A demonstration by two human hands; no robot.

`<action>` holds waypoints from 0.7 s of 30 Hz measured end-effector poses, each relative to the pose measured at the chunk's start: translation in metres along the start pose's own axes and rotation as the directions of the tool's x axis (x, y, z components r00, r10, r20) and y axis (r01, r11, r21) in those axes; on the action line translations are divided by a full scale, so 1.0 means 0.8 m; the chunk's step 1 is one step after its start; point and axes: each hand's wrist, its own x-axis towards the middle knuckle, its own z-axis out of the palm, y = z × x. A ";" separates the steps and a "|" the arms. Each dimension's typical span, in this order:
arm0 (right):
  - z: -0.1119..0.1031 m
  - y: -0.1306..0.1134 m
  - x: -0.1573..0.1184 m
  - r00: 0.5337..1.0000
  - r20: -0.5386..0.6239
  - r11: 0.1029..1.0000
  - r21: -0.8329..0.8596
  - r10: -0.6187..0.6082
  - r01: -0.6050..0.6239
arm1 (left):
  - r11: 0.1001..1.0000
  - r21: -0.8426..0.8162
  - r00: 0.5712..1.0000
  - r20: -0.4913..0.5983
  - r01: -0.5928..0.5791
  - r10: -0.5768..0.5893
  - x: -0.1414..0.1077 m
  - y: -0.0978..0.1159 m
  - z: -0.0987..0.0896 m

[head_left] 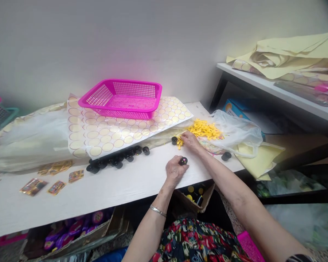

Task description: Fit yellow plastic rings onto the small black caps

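My left hand (pixel 175 168) is closed around a small black cup (pixel 183 161) with pink bits showing in its opening, held just above the white table. Farther back, my right hand (pixel 190 141) has its fingertips down at a few small yellow plastic pieces (pixel 179 142) at the edge of a larger yellow heap (pixel 205 128). Whether a piece is pinched in those fingers is hidden. Just left of them stands another black cup (pixel 174 140). One more black cup (pixel 226 156) lies to the right of my right forearm.
Several black cups (pixel 120 159) line the front of a sticker sheet (pixel 142 133) under a pink basket (pixel 120 102). Small printed cards (pixel 56 187) lie at left. A clear plastic bag (pixel 237 127) is beside the yellow heap. Boxes (pixel 104 233) sit below the table (pixel 142 182); a shelf (pixel 278 91) rises at right.
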 end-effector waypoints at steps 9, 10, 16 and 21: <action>-0.036 0.018 -0.065 0.985 0.000 0.966 0.198 0.170 -0.167 | 1.000 -0.012 1.000 0.013 0.000 0.000 0.001 0.003 -0.002; -0.040 0.019 -0.077 0.981 0.062 0.961 0.197 0.183 -0.192 | 1.000 -0.018 1.000 0.011 -0.004 0.004 0.002 0.003 -0.002; -0.054 0.029 -0.114 0.972 0.218 0.996 -0.037 0.087 -0.081 | 0.998 -0.063 1.000 0.010 0.017 -0.017 0.002 0.003 0.000; -0.057 0.031 -0.128 0.972 0.234 0.952 -0.297 0.003 0.069 | 0.993 -0.115 1.000 0.004 0.003 -0.003 0.002 -0.001 0.003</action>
